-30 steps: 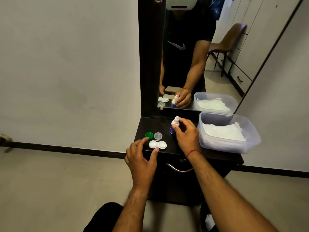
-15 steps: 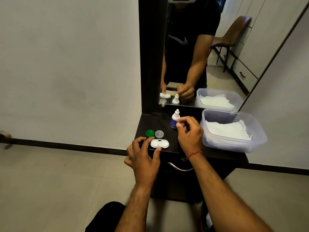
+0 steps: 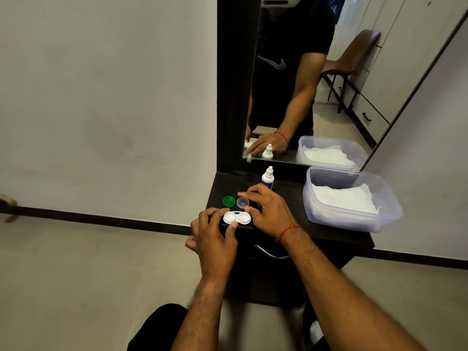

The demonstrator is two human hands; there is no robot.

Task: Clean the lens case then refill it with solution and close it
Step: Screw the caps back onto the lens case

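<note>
Fingers (image 3: 215,214) of the left hand (image 3: 215,239) pinch the open case (image 3: 237,218) at the front edge of the desk (image 3: 286,196), the right hand (image 3: 271,214) loose against its other end; caps (image 3: 229,201) off, bottle (image 3: 267,176) behind, so filling and closing seem left

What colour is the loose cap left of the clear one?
The cap is green; head view shows it best.

You are in a room of a home, at a dressing corner. A narrow dark vanity cabinet (image 3: 228,186) with a drawer handle (image 3: 271,253) stands against a plain wall (image 3: 101,97), with a tall mirror (image 3: 291,97) above it. The mirror reflects a brown chair (image 3: 354,54) and pale wardrobe drawers (image 3: 372,117). The floor (image 3: 76,274) is tiled. A lens case (image 3: 236,218) and a dropper bottle (image 3: 268,177) sit on top.
</note>
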